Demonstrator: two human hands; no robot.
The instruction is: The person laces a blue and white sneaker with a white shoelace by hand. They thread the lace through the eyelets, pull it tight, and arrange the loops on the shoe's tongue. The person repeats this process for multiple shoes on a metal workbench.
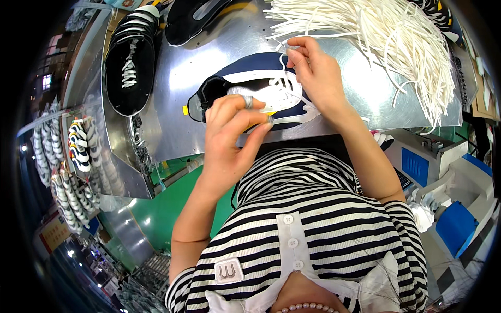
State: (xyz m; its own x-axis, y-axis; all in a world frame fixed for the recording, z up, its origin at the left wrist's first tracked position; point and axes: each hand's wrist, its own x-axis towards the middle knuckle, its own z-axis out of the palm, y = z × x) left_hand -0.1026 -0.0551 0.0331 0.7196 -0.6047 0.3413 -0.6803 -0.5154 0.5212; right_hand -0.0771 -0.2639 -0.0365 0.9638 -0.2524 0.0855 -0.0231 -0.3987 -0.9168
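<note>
A navy and white shoe upper [245, 63] lies sideways on the metal table in front of me, its heel with a yellow tab pointing left. White lace is threaded through part of its eyelets. My right hand [319, 75] is over the toe end, thumb and forefinger pinched on a white shoelace [282, 63] that rises from the eyelets. Over the near side of the shoe, my left hand [229, 133] has curled fingers with thumb and forefinger close together. Grey tape wraps some of its fingertips. Motion blurs them, and anything they pinch cannot be made out.
A big heap of loose white laces [407, 57] covers the table's right side. Black shoe uppers [130, 78] lie stacked at the left, with another black upper [190, 23] at the far edge. Bundled striped pieces [65, 193] hang left of the table; a grey and blue machine [428, 161] stands right.
</note>
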